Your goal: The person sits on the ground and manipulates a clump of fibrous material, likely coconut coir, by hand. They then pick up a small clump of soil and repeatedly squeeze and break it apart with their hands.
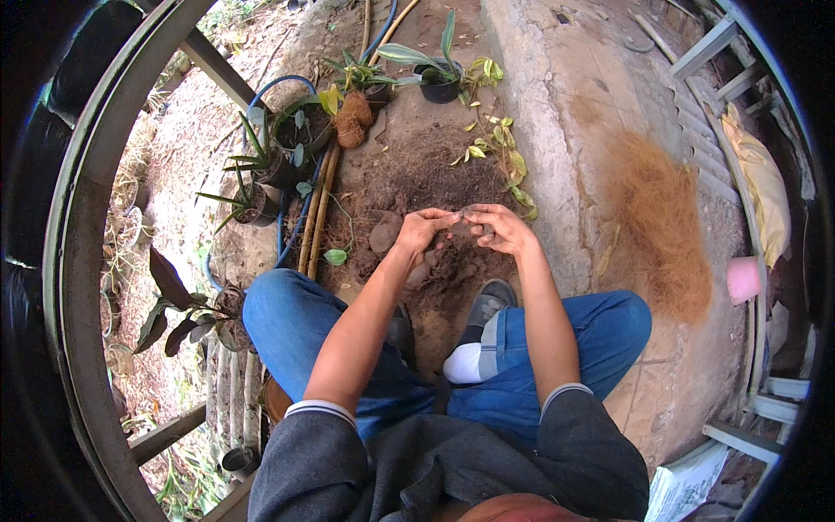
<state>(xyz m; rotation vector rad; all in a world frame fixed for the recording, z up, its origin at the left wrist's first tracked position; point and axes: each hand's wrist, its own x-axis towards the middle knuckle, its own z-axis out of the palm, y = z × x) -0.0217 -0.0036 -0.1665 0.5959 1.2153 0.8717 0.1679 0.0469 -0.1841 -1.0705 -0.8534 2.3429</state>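
Over a heap of dark loose soil, my left hand and my right hand meet at the fingertips. Both are closed in a pinch. A small dark bit shows where the fingers touch, too small to name. My right fingers look smeared with soil. Beside my left wrist lies a rounded brown lump, and more crumbly soil sits below the hands, between my shoes. Just beyond my right hand trails a vine with yellow-green leaves.
A potted plant with long striped leaves stands at the far side. Several small pots, bamboo poles and a blue hose line the left. Brown coir fibre spreads at the right, near a pink pot and a tan sack.
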